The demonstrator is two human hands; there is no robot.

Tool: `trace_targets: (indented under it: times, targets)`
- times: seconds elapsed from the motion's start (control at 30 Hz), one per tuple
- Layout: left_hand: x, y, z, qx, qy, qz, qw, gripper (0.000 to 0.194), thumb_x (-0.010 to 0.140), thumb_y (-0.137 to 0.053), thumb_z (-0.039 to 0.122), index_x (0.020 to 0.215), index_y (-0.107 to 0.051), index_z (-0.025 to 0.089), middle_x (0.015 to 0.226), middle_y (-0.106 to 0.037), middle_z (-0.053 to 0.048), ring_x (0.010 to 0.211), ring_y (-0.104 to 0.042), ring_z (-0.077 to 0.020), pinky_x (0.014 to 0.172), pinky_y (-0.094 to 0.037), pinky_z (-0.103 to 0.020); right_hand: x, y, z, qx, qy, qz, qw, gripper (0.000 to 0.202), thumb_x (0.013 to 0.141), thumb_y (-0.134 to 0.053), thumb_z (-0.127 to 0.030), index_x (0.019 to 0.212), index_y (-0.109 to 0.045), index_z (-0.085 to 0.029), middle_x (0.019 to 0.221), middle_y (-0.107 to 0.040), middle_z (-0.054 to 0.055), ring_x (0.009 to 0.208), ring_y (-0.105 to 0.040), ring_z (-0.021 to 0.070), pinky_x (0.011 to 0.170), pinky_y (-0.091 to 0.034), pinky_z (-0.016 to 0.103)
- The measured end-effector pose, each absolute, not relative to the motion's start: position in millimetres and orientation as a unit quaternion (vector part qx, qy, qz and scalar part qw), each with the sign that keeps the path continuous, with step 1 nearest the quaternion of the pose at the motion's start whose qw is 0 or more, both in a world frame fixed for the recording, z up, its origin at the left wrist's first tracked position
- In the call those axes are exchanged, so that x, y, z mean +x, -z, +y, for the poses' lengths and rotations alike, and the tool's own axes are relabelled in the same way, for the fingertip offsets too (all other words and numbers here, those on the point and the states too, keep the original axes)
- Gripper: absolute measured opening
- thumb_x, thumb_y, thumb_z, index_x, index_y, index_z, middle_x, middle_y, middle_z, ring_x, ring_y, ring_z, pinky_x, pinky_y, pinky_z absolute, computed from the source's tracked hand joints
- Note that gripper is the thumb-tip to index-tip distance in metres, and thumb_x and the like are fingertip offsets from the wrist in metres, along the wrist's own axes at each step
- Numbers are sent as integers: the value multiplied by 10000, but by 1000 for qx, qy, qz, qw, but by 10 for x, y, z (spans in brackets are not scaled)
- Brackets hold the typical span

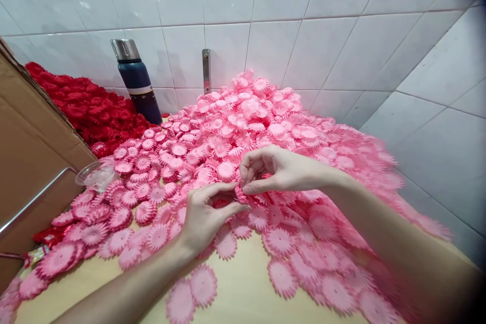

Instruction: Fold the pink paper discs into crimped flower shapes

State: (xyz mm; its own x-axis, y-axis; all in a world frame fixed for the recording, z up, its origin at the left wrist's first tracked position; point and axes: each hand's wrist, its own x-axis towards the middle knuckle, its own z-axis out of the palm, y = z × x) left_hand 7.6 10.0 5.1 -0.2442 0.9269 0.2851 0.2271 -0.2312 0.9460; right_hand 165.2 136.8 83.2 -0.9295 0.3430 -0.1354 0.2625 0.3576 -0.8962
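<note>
Head view: the left hand (203, 215) pinches a small pink flower piece (240, 193) between thumb and fingertips. The right hand (275, 168) has its fingers bent and its thumb tip at the upper edge of that piece; whether it grips it too, I cannot tell. The piece is held above the front of a big heap of pink paper flowers (228, 126) on a pale table (241, 286). At left are red flowers (91, 109), a blue bottle (138, 78), a clear plastic cup (96, 176) and a cardboard box (34, 152).
</note>
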Motion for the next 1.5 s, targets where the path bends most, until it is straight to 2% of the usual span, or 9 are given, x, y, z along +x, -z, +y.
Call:
trace_targets:
  times: [0.33, 0.7, 0.87, 1.07, 1.3, 1.4, 1.5]
  targets:
    - [86, -66, 92, 531, -575, 542, 306, 293, 644, -846, 225, 916, -762, 158, 863, -785, -72, 772, -746, -236, 726, -629, -327, 1640, -834, 1355, -186, -534, -824, 35, 215, 771, -733, -306, 883, -617, -164, 864, -708, 46, 787, -678, 161, 704, -536, 280]
    - [90, -74, 89, 531, -580, 536, 308, 283, 636, -850, 193, 901, -761, 152, 841, -780, -55, 743, -734, -200, 720, -610, -285, 1640, -829, 1360, -180, -530, -828, 32, 186, 794, -708, -289, 889, -611, -164, 867, -697, 46, 784, -665, 155, 704, -528, 278]
    - [89, -67, 86, 526, -580, 535, 316, 281, 649, -841, 195, 912, -752, 153, 833, -772, -50, 753, -727, -193, 725, -604, -281, 1635, -834, 1345, -180, -522, -833, 40, 109, 793, -667, -219, 860, -601, -164, 837, -683, 37, 763, -640, 146, 695, -513, 275]
    - [83, -59, 82, 529, -607, 535, 255, 257, 656, -831, 185, 892, -734, 152, 829, -748, -37, 743, -698, -153, 712, -584, -245, 1630, -831, 1339, -191, -497, -844, 68, 85, 743, -604, -99, 774, -558, -164, 681, -570, -19, 590, -496, 88, 538, -414, 224]
    - [78, -42, 74, 531, -647, 509, 200, 273, 662, -831, 167, 913, -726, 174, 880, -744, -23, 808, -690, -128, 767, -574, -214, 1649, -814, 1390, -197, -481, -849, 99, 101, 730, -578, -82, 735, -529, -171, 688, -568, -16, 591, -489, 95, 536, -402, 236]
    - [81, -26, 71, 535, -649, 507, 191, 288, 667, -826, 151, 936, -730, 187, 891, -746, -18, 820, -687, -129, 780, -571, -220, 1665, -833, 1394, -183, -458, -864, 98, 84, 745, -559, -85, 742, -572, -167, 704, -590, -3, 619, -509, 108, 560, -412, 249]
    - [80, -18, 73, 537, -646, 504, 201, 299, 686, -808, 132, 963, -732, 213, 883, -744, -2, 797, -684, -119, 763, -572, -214, 1676, -857, 1387, -179, -426, -885, 64, 148, 787, -547, -117, 831, -679, -166, 763, -657, 24, 650, -544, 126, 571, -414, 261]
